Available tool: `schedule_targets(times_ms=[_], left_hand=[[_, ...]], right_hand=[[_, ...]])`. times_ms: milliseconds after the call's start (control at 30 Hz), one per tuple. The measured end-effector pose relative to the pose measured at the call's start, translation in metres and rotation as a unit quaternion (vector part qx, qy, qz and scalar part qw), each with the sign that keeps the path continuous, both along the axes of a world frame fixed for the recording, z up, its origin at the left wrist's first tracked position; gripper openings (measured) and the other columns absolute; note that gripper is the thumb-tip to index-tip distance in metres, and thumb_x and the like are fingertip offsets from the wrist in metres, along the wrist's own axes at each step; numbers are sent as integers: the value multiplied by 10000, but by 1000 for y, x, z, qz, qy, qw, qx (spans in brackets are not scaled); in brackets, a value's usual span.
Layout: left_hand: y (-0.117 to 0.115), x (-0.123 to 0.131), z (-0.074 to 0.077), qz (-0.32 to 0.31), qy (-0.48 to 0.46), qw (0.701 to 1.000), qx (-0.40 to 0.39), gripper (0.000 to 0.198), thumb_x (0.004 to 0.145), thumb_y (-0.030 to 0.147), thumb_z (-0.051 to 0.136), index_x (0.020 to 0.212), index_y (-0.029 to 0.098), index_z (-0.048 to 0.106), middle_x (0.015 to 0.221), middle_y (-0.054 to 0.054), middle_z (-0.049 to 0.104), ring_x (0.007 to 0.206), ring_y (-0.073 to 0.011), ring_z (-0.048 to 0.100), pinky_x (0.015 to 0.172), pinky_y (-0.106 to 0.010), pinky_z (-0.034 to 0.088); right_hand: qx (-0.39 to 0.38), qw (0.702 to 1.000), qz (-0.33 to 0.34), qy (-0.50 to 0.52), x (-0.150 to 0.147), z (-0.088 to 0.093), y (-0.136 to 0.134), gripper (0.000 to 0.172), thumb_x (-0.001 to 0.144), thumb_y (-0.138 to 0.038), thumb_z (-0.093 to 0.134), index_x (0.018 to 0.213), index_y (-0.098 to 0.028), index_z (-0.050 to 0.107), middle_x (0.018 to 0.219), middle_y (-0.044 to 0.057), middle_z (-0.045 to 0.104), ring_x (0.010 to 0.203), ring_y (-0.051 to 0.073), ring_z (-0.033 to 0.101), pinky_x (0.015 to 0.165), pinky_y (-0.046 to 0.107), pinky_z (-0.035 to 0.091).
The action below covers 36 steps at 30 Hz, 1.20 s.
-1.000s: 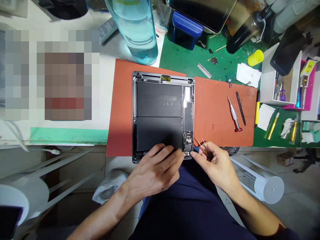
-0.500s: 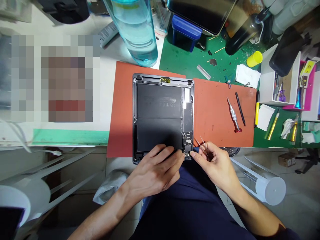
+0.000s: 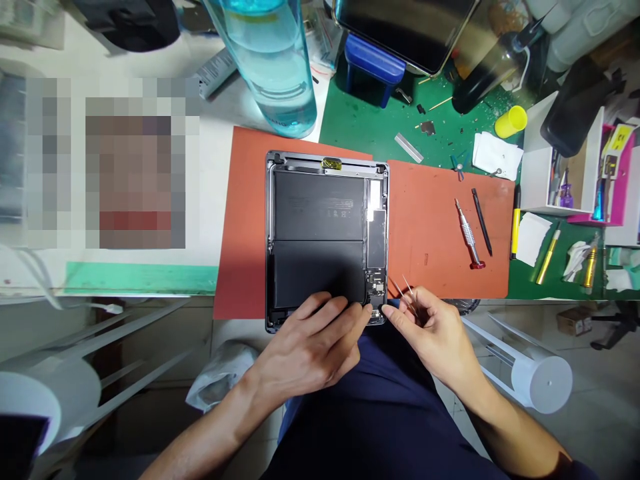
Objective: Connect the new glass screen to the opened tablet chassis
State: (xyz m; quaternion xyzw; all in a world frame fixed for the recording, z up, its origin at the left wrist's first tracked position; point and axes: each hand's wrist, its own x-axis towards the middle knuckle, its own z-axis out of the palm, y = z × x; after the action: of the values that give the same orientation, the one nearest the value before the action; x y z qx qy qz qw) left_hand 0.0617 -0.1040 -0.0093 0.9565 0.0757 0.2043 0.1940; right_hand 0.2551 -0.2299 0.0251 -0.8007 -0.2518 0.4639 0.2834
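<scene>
An opened tablet (image 3: 319,207) lies on the orange mat, its black battery cells and a strip of circuit parts exposed along the right side. My left hand (image 3: 320,343) is closed over its lower edge, the fingers bent onto the battery and the index fingertip at the parts in the lower right corner. Its thumb is hidden. In my right hand (image 3: 433,330) is a pair of tweezers (image 3: 407,293), tips pointing up and away from the tablet. The right thumb tip touches or nearly touches the tablet's lower right corner.
On the right mat (image 3: 415,233) lie a screwdriver (image 3: 469,233) and a black pen-like tool (image 3: 481,222). A blue water bottle (image 3: 280,73) stands behind the tablet, near a phone on a blue stand (image 3: 375,63). A white organiser box (image 3: 540,167) stands at the far right.
The whole view has shifted slightly, so the table sits a little lower in the picture. Both hands keep nearly the same place at the tablet's lower edge.
</scene>
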Motion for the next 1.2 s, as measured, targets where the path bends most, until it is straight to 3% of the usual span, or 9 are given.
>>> schedule_targets(times_ms=[267,667,1200], left_hand=[[1,2,-1,-4,19,998,53,468,895,151,704,1359,90,681,1112,-90,772,1072,-259,646,969,-435,534],[4,5,1,-7,7,999,34,389,905,131,687,1282,38,713,1100,-107,771,1053,-268,621,947,-437,518],[2,5,0,3,19,999,25,432,926,136,651,1347,39,675,1118,-101,765,1076,-265,622,965,-432,513]], right_hand=[[1,1000,3,-3,0,0,3,346,958,-483,698,795,-234,522,704,-60,491,613,117,414,593,277,371],[-1,1000,6,-7,1,0,4,357,963,-496,690,784,-237,523,680,-57,504,599,119,420,588,271,380],[8,998,5,-55,-4,-3,11,338,954,-460,699,761,-234,537,624,-84,479,523,93,397,522,239,353]])
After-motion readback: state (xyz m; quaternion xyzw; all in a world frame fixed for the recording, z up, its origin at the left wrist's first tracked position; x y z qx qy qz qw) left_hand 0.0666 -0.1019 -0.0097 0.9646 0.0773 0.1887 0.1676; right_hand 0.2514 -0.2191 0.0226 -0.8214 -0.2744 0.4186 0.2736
